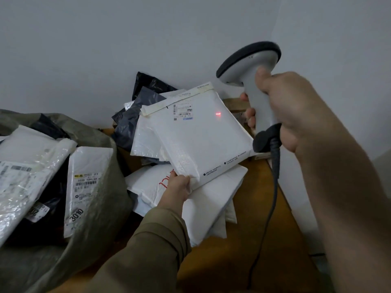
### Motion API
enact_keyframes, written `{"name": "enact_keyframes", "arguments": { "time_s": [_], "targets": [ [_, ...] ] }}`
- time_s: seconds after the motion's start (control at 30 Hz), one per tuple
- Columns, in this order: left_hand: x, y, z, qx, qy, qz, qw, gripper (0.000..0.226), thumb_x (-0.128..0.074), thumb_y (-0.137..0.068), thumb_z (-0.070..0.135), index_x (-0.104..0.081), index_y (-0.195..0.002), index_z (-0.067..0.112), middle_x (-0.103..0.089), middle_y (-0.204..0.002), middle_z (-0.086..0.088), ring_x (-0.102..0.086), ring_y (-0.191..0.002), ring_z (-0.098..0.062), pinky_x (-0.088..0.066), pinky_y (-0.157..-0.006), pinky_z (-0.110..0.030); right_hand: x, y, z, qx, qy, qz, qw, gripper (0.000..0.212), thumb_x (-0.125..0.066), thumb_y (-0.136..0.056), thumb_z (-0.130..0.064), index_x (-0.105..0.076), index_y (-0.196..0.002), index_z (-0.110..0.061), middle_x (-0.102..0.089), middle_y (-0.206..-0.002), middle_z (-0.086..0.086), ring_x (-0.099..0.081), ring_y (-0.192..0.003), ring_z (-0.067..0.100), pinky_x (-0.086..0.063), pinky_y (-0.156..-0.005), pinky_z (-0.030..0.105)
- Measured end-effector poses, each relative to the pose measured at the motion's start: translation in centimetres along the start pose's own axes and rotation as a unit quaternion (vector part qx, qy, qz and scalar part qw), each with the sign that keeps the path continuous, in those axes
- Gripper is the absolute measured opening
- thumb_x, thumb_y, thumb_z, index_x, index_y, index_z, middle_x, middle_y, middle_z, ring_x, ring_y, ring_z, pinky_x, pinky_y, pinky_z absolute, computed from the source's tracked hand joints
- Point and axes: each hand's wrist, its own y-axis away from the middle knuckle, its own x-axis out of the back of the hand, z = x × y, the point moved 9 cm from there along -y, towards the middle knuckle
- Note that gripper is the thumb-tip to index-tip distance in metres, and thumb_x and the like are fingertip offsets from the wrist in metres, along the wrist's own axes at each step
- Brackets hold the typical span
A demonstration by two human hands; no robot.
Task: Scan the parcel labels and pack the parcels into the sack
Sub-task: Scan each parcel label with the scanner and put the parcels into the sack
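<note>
At the middle of the view, a white padded parcel (201, 134) is held tilted up off the pile, its printed label (183, 112) near the top edge and a small red scanner dot (218, 114) glowing just right of that label, not on the barcode. The left hand (178, 187) pinches the parcel's lower left corner, thumb on top and fingers underneath — those fingers are hidden. The right hand (283, 108) is wrapped round the grip of a grey barcode scanner (254, 81), whose head points down toward the parcel; its dark cable (273, 187) trails down over the wooden tabletop (243, 261).

Beneath the held parcel lie more white mailers (211, 199), one with red lettering, and behind it dark grey poly bags (135, 115) heaped against the wall. To the left the olive-green sack (105, 208) stands open, already holding several parcels — a white one with a barcode and "3010" sticker (84, 187), and what looks like a clear-wrapped one (27, 176) beside it.
</note>
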Motion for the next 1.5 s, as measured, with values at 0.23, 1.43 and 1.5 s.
{"name": "enact_keyframes", "arguments": {
  "time_s": [0.23,1.43,1.5],
  "targets": [
    [1.0,-1.1,-1.6,0.039,0.045,0.016,0.998,0.04,-0.033,-0.091,-0.021,-0.058,-0.1,0.009,-0.061,-0.098,-0.01,-0.056,-0.075,-0.02,-0.054,-0.053,-0.024,-1.0,0.6,-1.2,0.012,-0.015,-0.01,1.0,0.034,-0.043,-0.105,-0.036,-0.052,-0.124,-0.009,-0.062,-0.092,0.005,-0.052,-0.053,0.011,-0.048,-0.048,0.021],
    [6.0,7.5,9.4,-0.156,0.109,0.037,0.981,0.034,-0.047,-0.095,-0.01,-0.062,-0.122,0.005,-0.066,-0.108,-0.006,-0.063,-0.101,-0.026,-0.055,-0.085,-0.033,-8.0,3.0,2.6,0.022,-0.103,-0.114,0.988,0.027,-0.045,-0.104,-0.031,-0.062,-0.104,-0.011,-0.068,-0.106,0.007,-0.052,-0.052,0.013,-0.045,-0.053,0.027],
    [8.5,8.8,11.3,-0.178,0.153,0.059,0.97,0.036,-0.048,-0.096,-0.006,-0.058,-0.128,0.006,-0.065,-0.114,-0.006,-0.063,-0.098,-0.021,-0.054,-0.085,-0.033,-9.6,3.3,2.7,0.021,-0.102,-0.136,0.985,0.027,-0.045,-0.104,-0.03,-0.063,-0.104,-0.01,-0.069,-0.104,0.007,-0.052,-0.053,0.014,-0.045,-0.051,0.027]
  ]
}}
